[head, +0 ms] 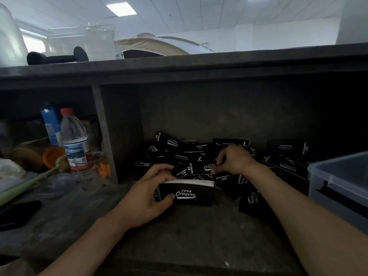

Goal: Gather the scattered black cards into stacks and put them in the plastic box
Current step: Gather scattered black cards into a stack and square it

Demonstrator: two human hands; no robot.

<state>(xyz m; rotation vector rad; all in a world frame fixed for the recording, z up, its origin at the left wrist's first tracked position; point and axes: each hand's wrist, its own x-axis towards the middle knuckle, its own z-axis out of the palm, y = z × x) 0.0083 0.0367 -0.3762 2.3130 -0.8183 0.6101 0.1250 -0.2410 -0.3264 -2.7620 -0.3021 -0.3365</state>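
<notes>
A pile of scattered black cards (pixel 179 154) with white "Camping Club" print lies in the dark shelf bay in front of me. My left hand (pixel 147 196) grips a thick stack of these cards (pixel 191 193) on edge, thumb on its front face, fingers over the top. Just beyond it, my right hand (pixel 234 160) reaches into the pile and pinches a loose card (pixel 207 167) with curled fingers. The plastic box (pixel 338 188), grey-blue and translucent, stands at the right edge, partly cut off by the frame.
A vertical divider (pixel 103 132) separates the bay from the left compartment, which holds a water bottle (pixel 74 140), a blue carton (pixel 50 124), an orange cup (pixel 52 156) and a glass beaker (pixel 93 164). A black phone (pixel 18 212) lies at the left. A shelf top (pixel 179 62) overhangs.
</notes>
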